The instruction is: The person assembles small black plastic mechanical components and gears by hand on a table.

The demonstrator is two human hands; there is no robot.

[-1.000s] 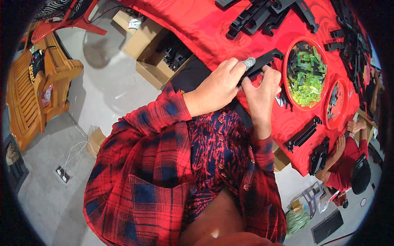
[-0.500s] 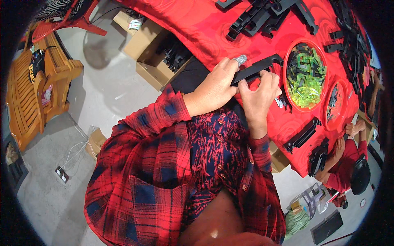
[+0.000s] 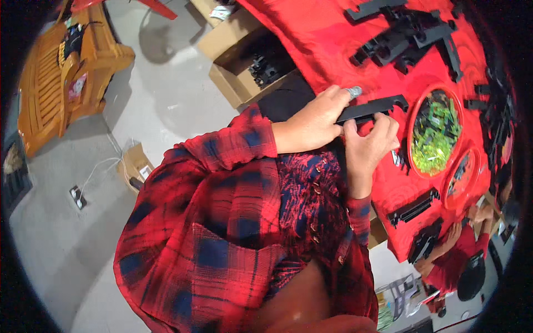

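A long black plastic piece (image 3: 373,107) with a hooked notch at its far end lies between my two hands, over the edge of the red-covered table. My left hand (image 3: 311,123) is closed on its near end, and a silvery wrap (image 3: 354,92) covers one fingertip. My right hand (image 3: 367,147) has its thumb and fingers bent against the lower side of the same piece. What the fingertips press on there is partly hidden. Just right of my right hand stands a red-rimmed bowl (image 3: 412,132) of small yellow-green and dark pieces.
More black pieces (image 3: 405,41) are heaped across the red table cloth (image 3: 311,28). A smaller red bowl (image 3: 476,176) and a row of black strips (image 3: 415,208) lie to the right. At lower right sits another person (image 3: 458,258). An open cardboard box (image 3: 226,83) stands left of the table.
The whole view has shifted, so the table, hands and surroundings appear farther right and lower. Both hands stay on the black piece, with little change in their grip.
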